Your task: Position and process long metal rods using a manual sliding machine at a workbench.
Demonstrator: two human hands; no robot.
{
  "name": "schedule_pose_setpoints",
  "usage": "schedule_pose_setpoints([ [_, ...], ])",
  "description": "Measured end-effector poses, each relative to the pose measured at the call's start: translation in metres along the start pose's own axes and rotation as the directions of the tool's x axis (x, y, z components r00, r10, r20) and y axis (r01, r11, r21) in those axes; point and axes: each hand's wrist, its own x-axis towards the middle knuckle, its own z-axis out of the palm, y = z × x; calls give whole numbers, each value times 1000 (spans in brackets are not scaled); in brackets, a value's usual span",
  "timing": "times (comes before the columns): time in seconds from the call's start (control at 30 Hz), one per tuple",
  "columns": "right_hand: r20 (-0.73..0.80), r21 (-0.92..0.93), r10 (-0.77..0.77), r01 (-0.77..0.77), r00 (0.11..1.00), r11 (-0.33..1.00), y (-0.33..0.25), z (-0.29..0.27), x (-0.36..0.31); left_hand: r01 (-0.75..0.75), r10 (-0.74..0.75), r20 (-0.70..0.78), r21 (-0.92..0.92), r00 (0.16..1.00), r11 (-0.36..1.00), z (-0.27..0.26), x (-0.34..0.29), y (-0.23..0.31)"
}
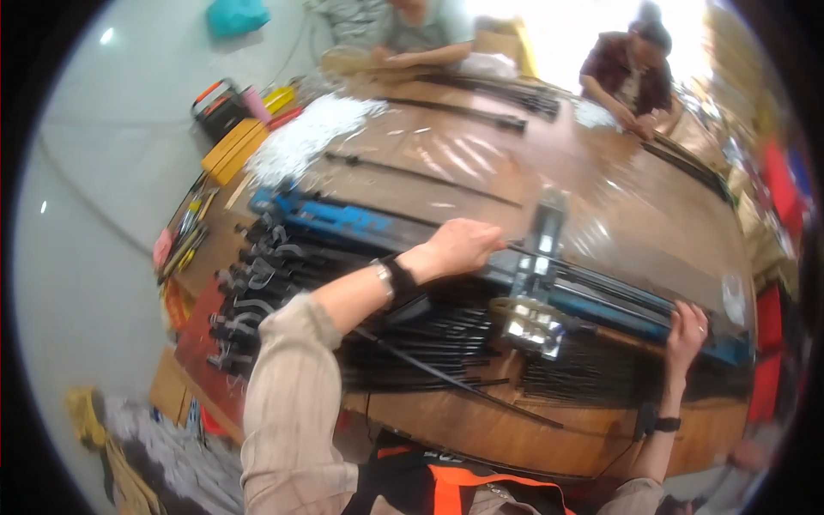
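My left hand [465, 245] is closed in a pinch on a thin black rod [532, 252], over a long blue rail fixture [601, 311]. The rod runs right from my fingertips across the metal clamp unit [542, 236] in the middle of the fixture. Toward the fixture's right end, my right hand [687, 333] has its fingers bent around the end of the thin black rods lying along the rail. A shiny metal block [534, 328] sits at the near side of the clamp unit. Blur hides the exact fingertip contact.
Many black rods with thick strapped ends [249, 322] are piled left of the fixture. More thin rods [592, 373] lie near the table's front edge [687, 438]. White small pieces [300, 133] are heaped at far left. Two people [631, 81] work across the table.
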Motion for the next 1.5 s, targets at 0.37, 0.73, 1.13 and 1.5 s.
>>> schedule_pose_setpoints([
  [0.37,75,213,-166,147,983,966,-120,-8,-33,104,-103,-6,72,995,992,10,15,18],
  [0.73,280,555,-75,-98,957,826,-156,15,-27,138,-151,88,137,985,981,4,9,25],
  [1.13,471,383,-308,122,827,915,-175,-27,-34,-142,173,-78,307,982,941,-18,7,-32],
  [1.5,233,474,-314,174,920,863,-197,-27,-106,-211,209,-39,-41,977,977,1,-120,131],
])
